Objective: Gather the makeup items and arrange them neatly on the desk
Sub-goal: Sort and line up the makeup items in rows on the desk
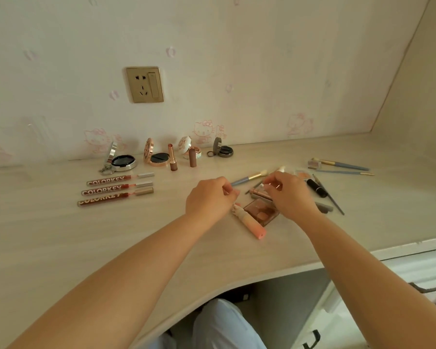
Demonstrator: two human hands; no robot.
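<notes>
Peach tube (251, 223) nearest on pale desk (61, 235) beside brown palette (262, 212), left hand (208, 199) curled with fingertips pinched, grip contents unclear, right hand (291, 195) pinching small clear-capped tube (261, 191), three lip glosses (115, 190) left, open compacts (159, 154) by wall.
</notes>
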